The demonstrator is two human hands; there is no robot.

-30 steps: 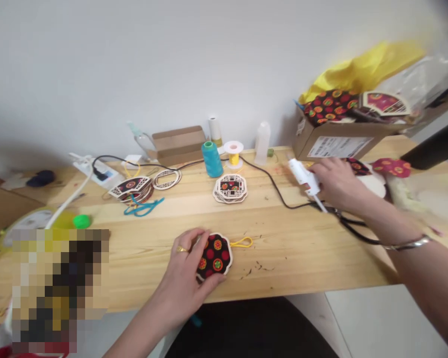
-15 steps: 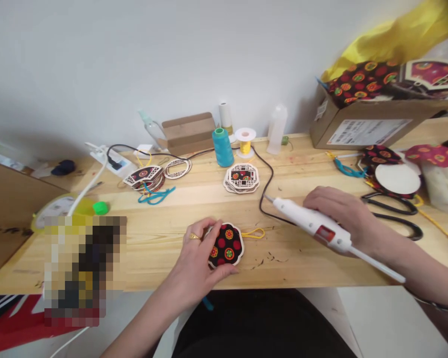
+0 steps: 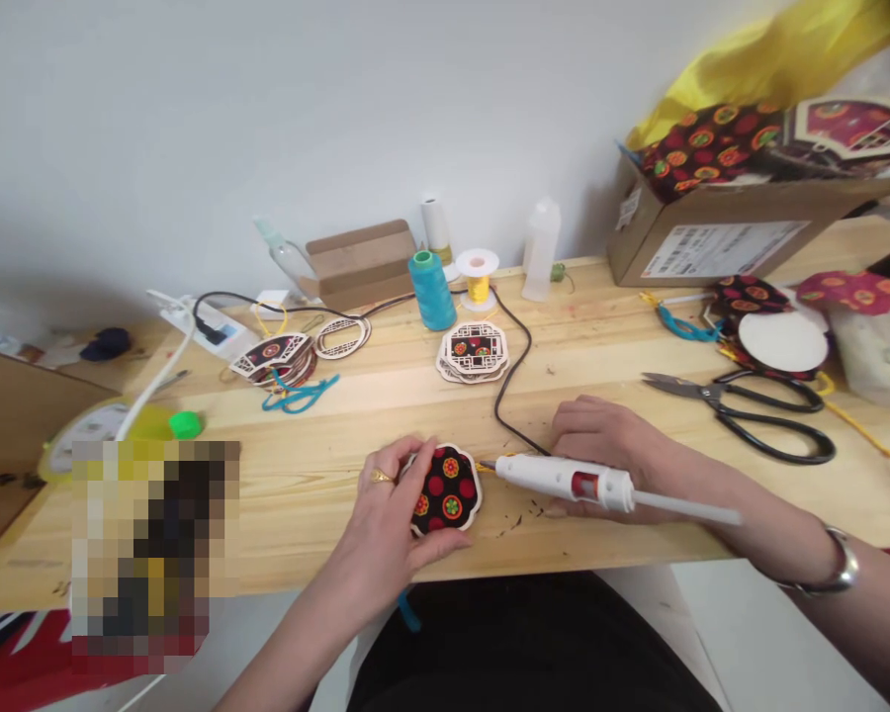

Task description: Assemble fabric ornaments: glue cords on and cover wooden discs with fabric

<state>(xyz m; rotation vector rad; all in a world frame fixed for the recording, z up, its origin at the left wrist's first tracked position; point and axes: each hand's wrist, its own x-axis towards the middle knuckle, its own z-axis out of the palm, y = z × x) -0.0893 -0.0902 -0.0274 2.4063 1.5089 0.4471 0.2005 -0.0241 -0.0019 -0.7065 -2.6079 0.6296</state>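
My left hand (image 3: 397, 509), with a ring on one finger, grips a scalloped ornament (image 3: 451, 491) flat on the table near its front edge. Dark flowered fabric with red dots covers the ornament inside a pale wooden rim. A yellow cord sticks out on its right, partly behind the nozzle. In my right hand (image 3: 600, 445) is a white hot glue gun (image 3: 564, 478), its fingers wrapped round the handle. A clear glue stick (image 3: 686, 506) juts from the gun's back end. The nozzle points left, close to the ornament's right rim; whether they touch I cannot tell.
Black-handled scissors (image 3: 749, 405) lie to the right. Behind stand a teal thread cone (image 3: 431, 292), a yellow spool (image 3: 478, 282) and stacked lattice pieces (image 3: 473, 353). The gun's black cord (image 3: 501, 396) runs back across the table (image 3: 304, 494). A cardboard box (image 3: 727, 237) fills the back right.
My right hand has brought the glue gun left and slightly down, its nozzle now near the ornament's right side. The scissors' blades have come into sight. My left hand keeps its grip on the ornament.
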